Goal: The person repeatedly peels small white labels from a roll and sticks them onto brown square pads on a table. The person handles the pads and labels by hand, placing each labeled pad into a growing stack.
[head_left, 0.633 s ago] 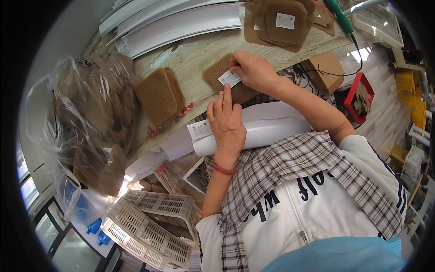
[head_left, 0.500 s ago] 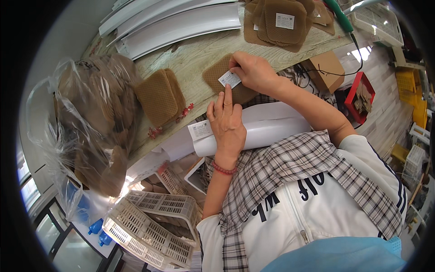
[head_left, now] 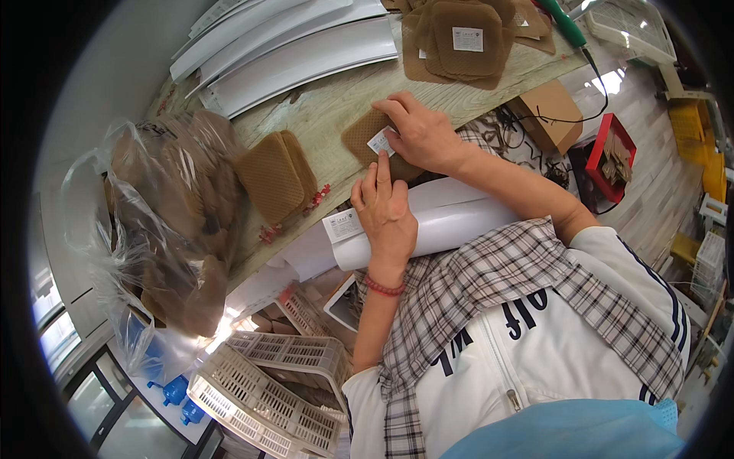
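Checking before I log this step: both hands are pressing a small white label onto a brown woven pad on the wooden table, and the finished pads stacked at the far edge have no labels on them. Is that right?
Not quite. In the head view the stacked pads at the far edge do carry a white label on the top one. The rest holds: the left hand and right hand press a small white label onto a brown woven pad on the wooden table.

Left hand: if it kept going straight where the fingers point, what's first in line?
Probably the small white label on the brown pad: the left hand points its fingertips right at it, under the right hand. Depth is unclear.
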Tool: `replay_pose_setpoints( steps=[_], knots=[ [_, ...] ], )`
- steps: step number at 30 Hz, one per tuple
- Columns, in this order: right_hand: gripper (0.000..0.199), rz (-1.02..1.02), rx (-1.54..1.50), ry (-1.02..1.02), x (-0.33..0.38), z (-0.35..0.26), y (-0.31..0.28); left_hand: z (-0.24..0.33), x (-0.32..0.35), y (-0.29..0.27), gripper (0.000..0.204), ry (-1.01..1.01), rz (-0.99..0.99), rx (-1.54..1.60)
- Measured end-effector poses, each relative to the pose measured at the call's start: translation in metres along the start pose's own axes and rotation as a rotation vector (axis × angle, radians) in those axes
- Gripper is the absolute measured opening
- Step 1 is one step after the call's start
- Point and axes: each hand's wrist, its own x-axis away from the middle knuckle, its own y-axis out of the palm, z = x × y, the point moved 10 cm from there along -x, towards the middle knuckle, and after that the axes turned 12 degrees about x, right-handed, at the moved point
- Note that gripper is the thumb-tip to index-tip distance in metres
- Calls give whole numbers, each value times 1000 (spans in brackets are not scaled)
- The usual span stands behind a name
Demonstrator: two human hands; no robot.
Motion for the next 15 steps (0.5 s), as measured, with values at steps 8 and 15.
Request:
replay_pose_setpoints(
  steps=[8, 15],
  knots=[
    [30, 181, 29, 13, 4, 24, 7, -7, -1, 8, 6, 29, -5, -47],
    [17, 34, -66, 199, -12, 48, 31, -22, -2, 15, 4, 55, 12, -67]
  ],
)
